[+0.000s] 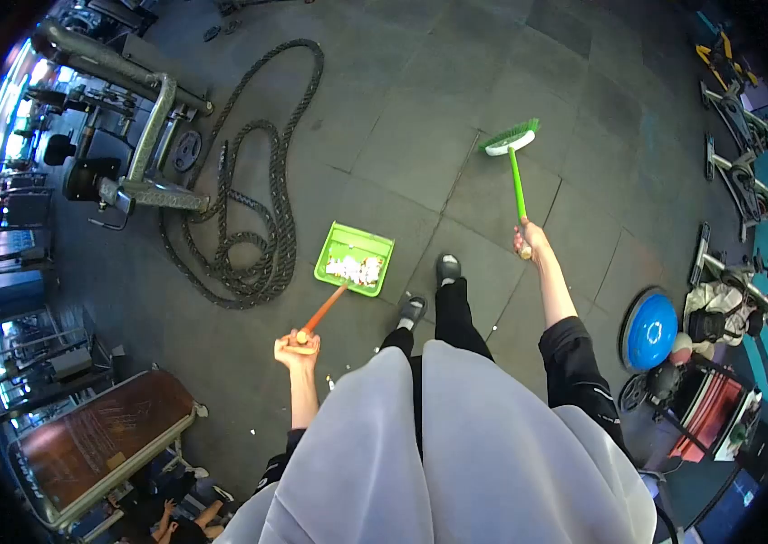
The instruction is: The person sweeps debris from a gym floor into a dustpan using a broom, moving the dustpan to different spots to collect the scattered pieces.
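My left hand (298,349) is closed around the orange handle of a green dustpan (334,274). White scraps of litter (354,270) lie in the pan, toward its handle side. Out to the right, my right hand (530,238) grips the green handle of a broom (517,181). Its white head with green bristles (511,139) points away from me, over the dark floor; whether the bristles touch it I cannot tell. A few small white bits (331,383) lie on the floor near my left forearm and my feet.
A thick black battle rope (286,172) lies coiled at left, beside a weight machine (144,154). A brown padded bench (107,435) stands at lower left, with a person (186,526) near it. At right are a blue balance dome (652,328) and exercise bikes (742,186).
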Motion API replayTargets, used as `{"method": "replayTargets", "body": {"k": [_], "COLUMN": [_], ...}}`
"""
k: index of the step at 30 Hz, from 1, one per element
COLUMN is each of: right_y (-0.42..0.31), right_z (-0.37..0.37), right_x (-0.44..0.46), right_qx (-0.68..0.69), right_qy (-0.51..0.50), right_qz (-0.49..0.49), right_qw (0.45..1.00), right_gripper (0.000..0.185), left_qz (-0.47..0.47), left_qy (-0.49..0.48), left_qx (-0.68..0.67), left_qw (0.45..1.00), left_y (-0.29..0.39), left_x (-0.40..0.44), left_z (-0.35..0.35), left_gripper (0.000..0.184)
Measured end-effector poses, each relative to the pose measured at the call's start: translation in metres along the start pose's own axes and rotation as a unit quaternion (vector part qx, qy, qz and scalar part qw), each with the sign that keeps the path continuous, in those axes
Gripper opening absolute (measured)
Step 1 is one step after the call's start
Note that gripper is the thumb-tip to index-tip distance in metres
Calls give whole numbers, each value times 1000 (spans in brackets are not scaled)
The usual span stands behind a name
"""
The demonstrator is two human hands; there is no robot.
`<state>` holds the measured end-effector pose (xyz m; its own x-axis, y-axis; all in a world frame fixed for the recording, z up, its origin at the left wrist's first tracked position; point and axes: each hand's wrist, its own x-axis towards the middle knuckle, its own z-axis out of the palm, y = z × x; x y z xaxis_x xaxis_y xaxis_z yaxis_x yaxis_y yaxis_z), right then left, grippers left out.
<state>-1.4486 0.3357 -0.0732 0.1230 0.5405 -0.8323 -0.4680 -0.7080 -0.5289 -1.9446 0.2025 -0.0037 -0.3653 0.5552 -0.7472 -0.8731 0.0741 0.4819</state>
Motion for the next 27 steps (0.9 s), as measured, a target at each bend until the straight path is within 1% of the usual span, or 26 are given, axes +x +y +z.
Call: {"method": "replayTargets", "body": {"k": [1,3,5,6,7,8,9,10,11,12,13,15,16,18,19,20,21,22,23,24,25,26,27], "right_y": [-18,-50,-77,-85,-93,-98,-103,-104,-102,-103,-90,-62,-55,-32,-25,-16,-12,-9,-15,-24,-30,-42,-55], "right_z": [0,1,5,9,12,15,19,24,29,34,31,26,30,14,11,4,-1,-4,-12,-17,-22,-39,-55], "right_x": [16,45,69,84,102,119,128,134,138,138,153,177,168,166,146,136,117,96,77,53,34,29,23], "right_qx": [-1,-31,-41,-56,-71,-112,-113,-162,-209,-315,-316,-370,-306,-383,-366,-409,-434,-407,-407,-353,-296,-140,19], "right_qy": [0,-2,0,12,24,38,34,61,88,98,96,81,57,0,-7,-13,-7,-8,-3,-19,-35,-61,-86], "right_qz": [1,-20,-9,-13,-18,-27,-31,-34,-35,-30,-25,-26,-19,-19,-14,-33,-14,14,13,60,106,205,296], "right_qw": [1000,999,999,998,997,993,993,984,973,944,944,925,950,924,930,912,901,913,913,933,949,967,951], "right_gripper": [33,33,33,31,30,31,31,33,36,36,36,38,40,42,44,45,45,41,41,38,35,32,29], "left_qz": [14,-9,21,-12,31,38,46,21,-5,-11,-10,-6,12,9,7,26,22,14,6,26,21,11,2], "left_qy": [13,4,46,32,71,71,73,77,83,78,82,73,84,100,112,151,147,127,107,115,112,88,66], "left_qx": [-10,-26,-48,-50,-32,-23,-12,7,27,24,26,5,16,24,35,25,26,31,34,35,37,28,16], "left_qw": [1000,1000,998,998,996,996,996,997,996,997,996,997,996,995,993,988,989,991,994,992,993,996,998], "left_y": [-4,-8,-10,-10,-20,-25,-29,-30,-28,-28,-28,-32,-32,-29,-30,-33,-32,-27,-26,-29,-28,-25,-24], "left_x": [0,-10,-4,8,-15,-8,-3,-2,-4,4,3,-1,-7,7,4,-2,3,12,17,5,6,12,15], "left_z": [5,17,14,-1,29,22,12,17,20,14,21,38,51,40,56,73,71,66,60,80,77,74,71], "left_gripper": [16,14,13,12,12,14,15,17,18,21,21,21,22,22,22,20,20,20,19,19,19,18,17]}}
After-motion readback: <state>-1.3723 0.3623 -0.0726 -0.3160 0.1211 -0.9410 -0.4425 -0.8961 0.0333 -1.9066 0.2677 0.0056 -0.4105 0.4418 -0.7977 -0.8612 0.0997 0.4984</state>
